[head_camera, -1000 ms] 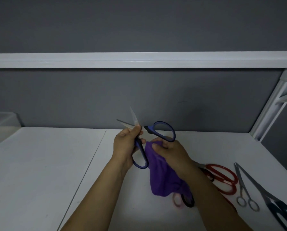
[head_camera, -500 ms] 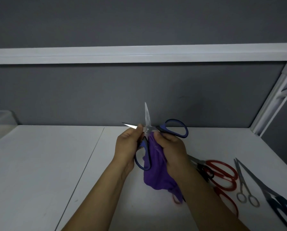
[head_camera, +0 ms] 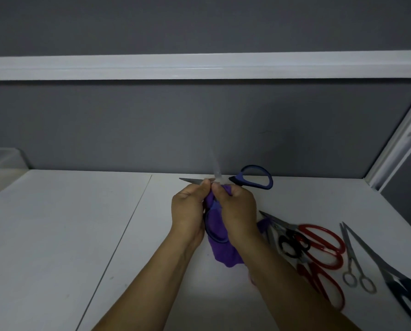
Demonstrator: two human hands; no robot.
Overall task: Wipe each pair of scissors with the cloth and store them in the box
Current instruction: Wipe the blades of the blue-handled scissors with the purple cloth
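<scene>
Blue-handled scissors (head_camera: 257, 177) are spread wide open above the white table (head_camera: 56, 235). One blade points left, the other points up and is blurred. My left hand (head_camera: 190, 211) grips the scissors near the left blade. My right hand (head_camera: 238, 211) holds the purple cloth (head_camera: 221, 254) against the pivot, and the cloth hangs down below both hands. One blue handle loop shows between my hands in front of the cloth. A clear plastic box (head_camera: 1, 161) stands at the far left edge.
Several more scissors lie at the right: large red-handled ones (head_camera: 323, 247), black-handled ones (head_camera: 292, 244), another red pair (head_camera: 323, 283), small silver ones (head_camera: 354, 268) and dark blue-handled ones (head_camera: 405, 290). A grey partition backs the table.
My hands have closed together around the pivot, and the cloth now sits between them. The upright blade has blurred with movement. The view has shifted slightly.
</scene>
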